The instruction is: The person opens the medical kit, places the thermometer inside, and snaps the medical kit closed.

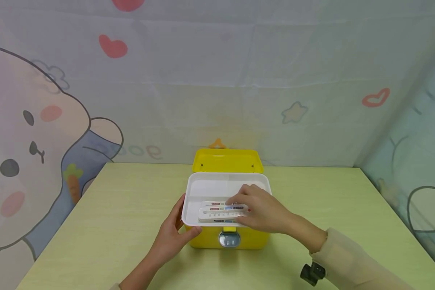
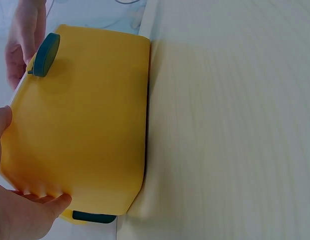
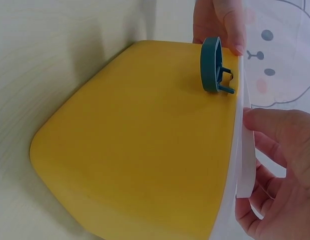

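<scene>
beige sleeve (image 1: 355,264) extending nearest, right-front of yellow box (image 1: 210,240)

right hand (image 1: 264,209) is pinching a white scaled strip (image 1: 217,213) between thumb and fingers, over the front part of the box's white tray (image 1: 206,186). other white strips are lying beside it. left hand (image 1: 174,229) is gripping the box's left front corner, thumb at the rim. yellow lid (image 1: 226,161) is standing open behind the box.

Head view: flat, muted light; soft shadow on table (image 1: 130,209) before box (image 1: 255,241). Wrist views dimmer, left bluish. Right wrist: soft-edged shadows across tabletop, upper left.
</scene>
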Available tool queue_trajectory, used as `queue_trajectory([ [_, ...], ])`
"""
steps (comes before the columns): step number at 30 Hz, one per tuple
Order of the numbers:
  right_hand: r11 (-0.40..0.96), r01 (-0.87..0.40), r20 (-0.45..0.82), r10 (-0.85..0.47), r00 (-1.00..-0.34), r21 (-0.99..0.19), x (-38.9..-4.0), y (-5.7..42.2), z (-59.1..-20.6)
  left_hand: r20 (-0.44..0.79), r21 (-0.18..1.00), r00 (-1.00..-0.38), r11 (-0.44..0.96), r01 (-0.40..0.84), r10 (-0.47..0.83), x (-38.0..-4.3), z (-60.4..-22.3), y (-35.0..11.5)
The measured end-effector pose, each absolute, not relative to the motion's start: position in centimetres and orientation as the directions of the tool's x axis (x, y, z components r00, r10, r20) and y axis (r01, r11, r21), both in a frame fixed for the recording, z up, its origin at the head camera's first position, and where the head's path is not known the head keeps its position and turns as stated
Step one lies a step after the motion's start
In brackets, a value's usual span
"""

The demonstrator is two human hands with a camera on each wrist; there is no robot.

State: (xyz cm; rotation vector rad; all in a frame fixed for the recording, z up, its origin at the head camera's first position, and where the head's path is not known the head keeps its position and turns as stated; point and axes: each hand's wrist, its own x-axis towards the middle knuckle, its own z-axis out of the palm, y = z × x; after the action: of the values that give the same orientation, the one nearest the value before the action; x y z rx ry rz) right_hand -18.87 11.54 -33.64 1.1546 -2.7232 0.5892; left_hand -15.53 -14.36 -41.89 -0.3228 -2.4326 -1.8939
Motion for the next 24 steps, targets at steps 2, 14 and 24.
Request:
queue_trajectory([
  [2, 0.632, -0.714, 0.261, -0.666, -0.699, -0.3, -18.9, 11.52, -33.67, 0.16, 0.954, -0.977, 0.231, 0.189, 0.138, -15.54, -41.9, -14.37],
  [14, 0.651, -0.698, 0.252, -0.651, -0.716, -0.298, -19.07, 11.63, -33.58, 0.16, 0.953, -0.977, 0.237, 0.191, 0.142, -15.57, -41.9, -14.36],
  [24, 0.658, -0.671, 0.254, -0.623, -0.74, -0.343, -19.0, 12.13, -33.55, 0.156, 0.953, -0.978, 0.24, 0.186, 0.14, -15.48, -41.77, -14.31],
])
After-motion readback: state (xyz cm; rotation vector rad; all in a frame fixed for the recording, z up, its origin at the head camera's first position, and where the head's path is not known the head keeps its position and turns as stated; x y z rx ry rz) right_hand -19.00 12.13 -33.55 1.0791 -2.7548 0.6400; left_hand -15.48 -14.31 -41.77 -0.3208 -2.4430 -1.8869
